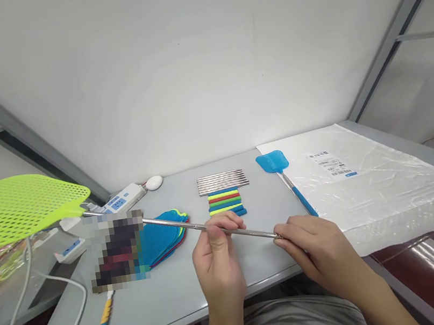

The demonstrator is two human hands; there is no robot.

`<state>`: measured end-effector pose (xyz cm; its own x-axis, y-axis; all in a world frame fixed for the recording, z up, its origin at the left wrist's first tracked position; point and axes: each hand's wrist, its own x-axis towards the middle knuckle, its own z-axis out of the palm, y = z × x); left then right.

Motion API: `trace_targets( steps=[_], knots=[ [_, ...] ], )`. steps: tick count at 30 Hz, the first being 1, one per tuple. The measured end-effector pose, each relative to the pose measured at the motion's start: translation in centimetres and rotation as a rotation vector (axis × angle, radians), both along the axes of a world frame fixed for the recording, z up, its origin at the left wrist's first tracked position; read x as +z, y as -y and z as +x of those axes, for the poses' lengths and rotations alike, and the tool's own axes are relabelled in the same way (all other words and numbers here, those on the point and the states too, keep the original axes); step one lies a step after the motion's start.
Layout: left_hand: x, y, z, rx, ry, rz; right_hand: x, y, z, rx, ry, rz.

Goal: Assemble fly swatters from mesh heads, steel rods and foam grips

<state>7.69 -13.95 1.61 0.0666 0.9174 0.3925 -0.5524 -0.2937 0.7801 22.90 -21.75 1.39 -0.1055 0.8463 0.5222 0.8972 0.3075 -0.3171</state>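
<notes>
A fly swatter with a yellow-green perforated head (23, 207) and a thin metal telescopic rod stretches across the front of the table, its head at the far left. My left hand (218, 265) is closed round the middle of the rod, thumb on top. At the rod's right end, my right hand (322, 250) pinches the bare metal tip; no coloured grip shows there. Beyond my hands lie a row of metal rods (222, 181) and several coloured handle grips (225, 202). Loose swatter heads (162, 238), mostly blue on top, are stacked left of my left hand.
A blue fly swatter (273, 161) lies on the right, partly over a white plastic package (373, 171) with a label. Power strips (122, 198), a white oval object (154, 183) and cables occupy the left. A blurred-out patch (116, 251) hides something. A wall rises behind the table (168, 300).
</notes>
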Motion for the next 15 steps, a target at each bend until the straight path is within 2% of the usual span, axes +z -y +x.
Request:
trace_targets(
  steps=[7, 15],
  knots=[
    [0.9, -0.3, -1.0, 0.081, 0.078, -0.033, -0.2, 0.6, 0.8, 0.013, 0.013, -0.034],
    [1.2, -1.5, -1.9, 0.112, 0.136, -0.070, -1.2, 2.9, 3.1, -0.037, 0.019, -0.069]
  ],
)
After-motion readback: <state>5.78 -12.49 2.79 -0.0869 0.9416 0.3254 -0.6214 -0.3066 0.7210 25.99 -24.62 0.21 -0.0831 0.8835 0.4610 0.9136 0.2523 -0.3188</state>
